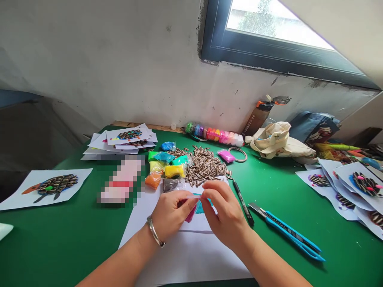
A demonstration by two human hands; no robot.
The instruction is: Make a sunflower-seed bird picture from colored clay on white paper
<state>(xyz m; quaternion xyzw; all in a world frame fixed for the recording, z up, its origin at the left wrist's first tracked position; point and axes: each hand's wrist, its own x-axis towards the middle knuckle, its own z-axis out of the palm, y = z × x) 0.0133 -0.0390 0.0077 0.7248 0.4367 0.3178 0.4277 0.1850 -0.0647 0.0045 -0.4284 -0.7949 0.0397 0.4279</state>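
Observation:
In the head view, my left hand (pixel 170 211), with a silver bracelet at its wrist, is closed around a small plastic bag of dark pink clay (pixel 190 215). Thumb and fingers of my right hand (pixel 226 213) pinch the bag's clear upper edge. Partly hidden behind the hands, a flat blue clay patch (pixel 203 207) lies on a white sheet, on top of larger white paper (pixel 191 259). Just beyond is a heap of striped sunflower seeds (pixel 206 165). Bags of yellow clay (pixel 174 171), orange clay (pixel 153 180) and other colours lie left of the seeds.
A black pen (pixel 243 201) and a blue utility knife (pixel 290 231), blade exposed, lie right of my right hand. Seed pictures (pixel 56 187) lie left, more (pixel 347 185) at right. Clay tubs (pixel 215 134), a bottle (pixel 257 115) and a cloth bag (pixel 275 139) line the back.

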